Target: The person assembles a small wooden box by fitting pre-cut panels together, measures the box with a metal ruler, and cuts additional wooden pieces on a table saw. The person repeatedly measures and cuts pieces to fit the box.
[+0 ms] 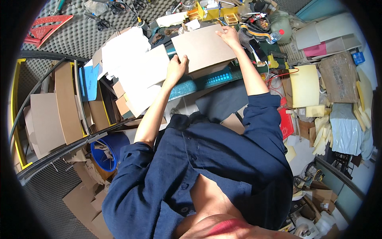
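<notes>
A flat, pale grey-beige cardboard sheet is held tilted above the workbench. My left hand grips its lower left edge, with the thumb on the near face. At the upper right corner, my right hand has its fingers bent around the edge. Below the sheet lies a green-blue cutting mat, partly covered. White sheets are spread just left of my left hand, one reaching close to the held sheet. The fingertips behind the sheet are hidden.
A yellow tray and small tools crowd the back of the bench. A bottle with a red cap stands at the back right. Cardboard panels fill a rack on the left, near a blue bin. Yellowish foam sheets are stacked right.
</notes>
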A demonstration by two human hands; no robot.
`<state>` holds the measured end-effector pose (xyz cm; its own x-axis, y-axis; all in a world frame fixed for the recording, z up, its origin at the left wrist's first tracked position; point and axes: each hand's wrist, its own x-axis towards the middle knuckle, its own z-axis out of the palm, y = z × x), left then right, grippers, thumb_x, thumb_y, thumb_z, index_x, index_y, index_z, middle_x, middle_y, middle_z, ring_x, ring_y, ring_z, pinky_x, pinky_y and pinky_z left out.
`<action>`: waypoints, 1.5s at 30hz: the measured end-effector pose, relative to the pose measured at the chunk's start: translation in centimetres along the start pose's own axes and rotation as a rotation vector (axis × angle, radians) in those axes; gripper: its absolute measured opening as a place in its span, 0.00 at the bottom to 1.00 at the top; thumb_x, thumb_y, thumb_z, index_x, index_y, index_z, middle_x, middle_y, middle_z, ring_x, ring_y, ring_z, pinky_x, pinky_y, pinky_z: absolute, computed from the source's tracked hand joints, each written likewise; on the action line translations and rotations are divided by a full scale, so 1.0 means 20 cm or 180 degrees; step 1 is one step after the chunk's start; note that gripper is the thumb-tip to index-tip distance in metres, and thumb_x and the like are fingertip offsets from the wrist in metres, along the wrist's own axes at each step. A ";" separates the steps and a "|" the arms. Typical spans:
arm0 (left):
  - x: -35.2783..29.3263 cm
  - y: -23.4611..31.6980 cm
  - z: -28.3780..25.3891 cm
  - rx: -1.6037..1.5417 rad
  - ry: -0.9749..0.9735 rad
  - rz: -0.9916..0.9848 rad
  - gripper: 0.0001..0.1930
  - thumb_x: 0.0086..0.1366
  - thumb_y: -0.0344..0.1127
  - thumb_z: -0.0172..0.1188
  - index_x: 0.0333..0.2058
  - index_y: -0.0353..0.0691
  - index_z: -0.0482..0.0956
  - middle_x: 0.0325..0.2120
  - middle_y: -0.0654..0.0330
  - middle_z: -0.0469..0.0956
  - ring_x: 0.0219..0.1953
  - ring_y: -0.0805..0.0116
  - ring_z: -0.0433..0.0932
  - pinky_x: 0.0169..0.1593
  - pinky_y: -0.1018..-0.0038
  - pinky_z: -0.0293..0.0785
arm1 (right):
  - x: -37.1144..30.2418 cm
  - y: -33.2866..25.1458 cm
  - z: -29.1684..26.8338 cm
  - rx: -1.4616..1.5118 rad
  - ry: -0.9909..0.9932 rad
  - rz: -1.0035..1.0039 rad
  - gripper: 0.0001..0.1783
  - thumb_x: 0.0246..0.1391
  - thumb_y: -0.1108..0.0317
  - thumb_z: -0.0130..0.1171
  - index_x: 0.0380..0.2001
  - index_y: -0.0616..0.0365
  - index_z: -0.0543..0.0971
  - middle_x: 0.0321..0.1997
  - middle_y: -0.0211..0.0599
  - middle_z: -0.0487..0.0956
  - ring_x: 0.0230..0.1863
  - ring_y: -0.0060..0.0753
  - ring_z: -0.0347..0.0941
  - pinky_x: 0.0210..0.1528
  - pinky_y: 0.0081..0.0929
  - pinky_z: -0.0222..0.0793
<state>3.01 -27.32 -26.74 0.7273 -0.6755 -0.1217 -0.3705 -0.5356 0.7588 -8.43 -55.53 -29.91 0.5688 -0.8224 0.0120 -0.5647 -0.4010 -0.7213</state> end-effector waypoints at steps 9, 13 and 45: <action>0.08 -0.12 -0.03 -0.0428 -0.0700 -0.0699 0.24 0.70 0.52 0.54 0.35 0.30 0.75 0.32 0.43 0.83 0.40 0.48 0.83 0.45 0.59 0.77 | -0.05 0.10 0.03 0.0615 -0.0297 -0.0141 0.31 0.55 0.54 0.69 0.53 0.69 0.77 0.45 0.43 0.85 0.45 0.30 0.81 0.47 0.26 0.75; 0.08 -0.10 0.03 -0.0637 -0.0559 -0.0532 0.27 0.71 0.54 0.53 0.47 0.30 0.76 0.38 0.49 0.82 0.41 0.59 0.81 0.50 0.65 0.74 | -0.12 0.23 0.00 0.0754 -0.0730 0.0065 0.33 0.59 0.41 0.59 0.43 0.67 0.80 0.41 0.57 0.83 0.47 0.49 0.81 0.49 0.39 0.73; 0.06 0.02 0.03 0.0092 -0.0216 -0.0546 0.28 0.69 0.47 0.54 0.57 0.26 0.70 0.50 0.36 0.78 0.55 0.42 0.77 0.60 0.56 0.71 | -0.22 0.10 -0.01 0.0698 -0.0377 0.0244 0.32 0.61 0.50 0.62 0.59 0.64 0.75 0.55 0.47 0.81 0.56 0.33 0.76 0.58 0.28 0.68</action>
<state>3.39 -28.61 -26.84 0.7409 -0.6051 -0.2915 -0.2616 -0.6597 0.7046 -12.29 -52.77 -31.31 0.6028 -0.7888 -0.1203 -0.4729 -0.2317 -0.8501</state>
